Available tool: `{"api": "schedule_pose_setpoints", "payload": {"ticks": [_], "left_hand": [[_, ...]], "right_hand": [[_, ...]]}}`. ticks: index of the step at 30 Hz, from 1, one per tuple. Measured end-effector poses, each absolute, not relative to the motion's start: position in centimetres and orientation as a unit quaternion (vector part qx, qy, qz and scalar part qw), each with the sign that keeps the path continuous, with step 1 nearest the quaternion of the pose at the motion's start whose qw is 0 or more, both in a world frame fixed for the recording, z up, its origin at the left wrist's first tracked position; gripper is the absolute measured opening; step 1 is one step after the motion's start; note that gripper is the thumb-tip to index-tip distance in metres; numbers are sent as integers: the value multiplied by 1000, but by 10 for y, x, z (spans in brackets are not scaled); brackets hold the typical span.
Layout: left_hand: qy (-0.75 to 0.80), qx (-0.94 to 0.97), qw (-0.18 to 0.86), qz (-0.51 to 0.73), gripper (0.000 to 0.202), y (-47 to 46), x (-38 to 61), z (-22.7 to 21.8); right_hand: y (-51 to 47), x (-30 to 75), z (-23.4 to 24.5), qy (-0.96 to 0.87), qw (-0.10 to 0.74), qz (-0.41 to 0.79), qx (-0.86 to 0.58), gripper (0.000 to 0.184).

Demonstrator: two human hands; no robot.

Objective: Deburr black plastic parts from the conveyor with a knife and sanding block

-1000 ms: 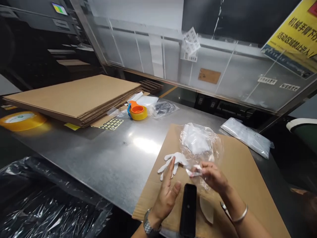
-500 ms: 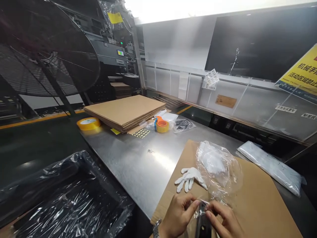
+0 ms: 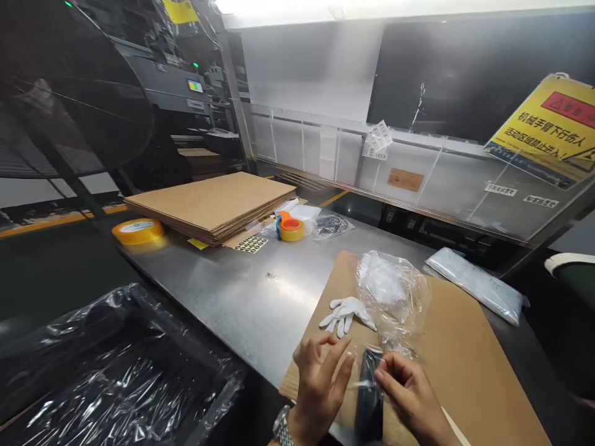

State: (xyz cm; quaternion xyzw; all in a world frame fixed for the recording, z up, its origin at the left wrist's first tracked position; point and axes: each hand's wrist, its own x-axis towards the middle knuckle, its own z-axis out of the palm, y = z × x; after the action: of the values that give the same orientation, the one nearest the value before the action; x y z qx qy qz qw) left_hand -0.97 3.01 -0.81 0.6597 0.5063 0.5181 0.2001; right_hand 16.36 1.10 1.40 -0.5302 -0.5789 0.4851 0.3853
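Note:
A long black item in a clear plastic bag (image 3: 369, 399) stands or lies at the bottom centre, its lower end cut off by the frame. My left hand (image 3: 318, 387), with a metal watch on its wrist, is just left of the bag. Its fingers are spread and hold nothing. Thumb and fingertips of my right hand (image 3: 409, 387) pinch the upper right edge of the bag. Beyond my hands, a white glove (image 3: 348, 314) and a clear bag of white material (image 3: 388, 285) rest on a brown cardboard sheet (image 3: 458, 347).
Cardboard sheets (image 3: 214, 204) are stacked at the far left of the metal table (image 3: 242, 297). Near them are a yellow tape roll (image 3: 138, 231), an orange tape dispenser (image 3: 290, 228) and a sticker sheet (image 3: 251, 244). A flat plastic packet (image 3: 476, 285) lies right; black plastic film (image 3: 121, 371) lies lower left.
My left hand has let go of the bag's top and spread its fingers, moving slightly left. The right hand still pinches the bag. The camera view has turned a little right.

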Motion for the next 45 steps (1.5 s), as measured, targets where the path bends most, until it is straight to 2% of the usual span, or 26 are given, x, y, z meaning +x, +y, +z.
{"api": "schedule_pose_setpoints", "payload": {"ticks": [2, 4, 6, 8, 10, 13, 15, 18, 21, 23, 26, 29, 31, 33, 36, 40, 42, 45], "left_hand": [[499, 651, 264, 507, 20, 22, -7, -8], [442, 645, 431, 452, 25, 14, -2, -7], [377, 600, 575, 410, 28, 9, 4, -9], [357, 545, 636, 414, 30, 7, 7, -13], [395, 540, 612, 422, 32, 6, 5, -20], [469, 586, 516, 412, 38, 7, -1, -32], [506, 597, 470, 408, 35, 7, -4, -38], [546, 628, 334, 442, 12, 5, -3, -42], [496, 741, 111, 439, 23, 7, 1, -41], [456, 791, 55, 405, 21, 14, 1, -41], [487, 780, 50, 389, 20, 31, -5, -50], [537, 751, 41, 382, 22, 42, -14, -65], [551, 749, 50, 363, 22, 42, -17, -76], [560, 754, 67, 336, 21, 38, -17, -83], [583, 750, 91, 298, 21, 30, -15, -85], [599, 745, 131, 263, 23, 26, -12, -74], [584, 753, 163, 254, 25, 26, -12, -67], [541, 773, 214, 251, 22, 29, -15, -59]], "right_hand": [[5, 155, 18, -606, 380, 396, -576, 28], [-1, 146, 19, -645, 359, 331, -588, 21], [-6, 138, 18, -683, 343, 293, -574, 15], [-9, 134, 15, -696, 334, 300, -560, 14], [-9, 136, 11, -666, 336, 366, -557, 16], [-5, 144, 3, -583, 380, 435, -571, 25], [-3, 148, -2, -558, 410, 410, -594, 26], [-4, 145, -5, -574, 416, 358, -607, 19], [-6, 138, -1, -643, 392, 307, -582, 12], [-8, 137, 0, -699, 366, 240, -565, 11], [-14, 142, -10, -708, 324, 125, -615, 13], [-26, 150, -37, -656, 186, 33, -730, 23], [-36, 154, -55, -640, 105, 19, -761, 25], [-45, 157, -66, -642, 84, 31, -762, 25], [-56, 161, -64, -649, 139, 92, -742, 29], [-65, 157, -50, -641, 300, 320, -630, 36], [-67, 151, -50, -618, 323, 405, -592, 40], [-69, 147, -59, -550, 292, 497, -605, 47]]}}
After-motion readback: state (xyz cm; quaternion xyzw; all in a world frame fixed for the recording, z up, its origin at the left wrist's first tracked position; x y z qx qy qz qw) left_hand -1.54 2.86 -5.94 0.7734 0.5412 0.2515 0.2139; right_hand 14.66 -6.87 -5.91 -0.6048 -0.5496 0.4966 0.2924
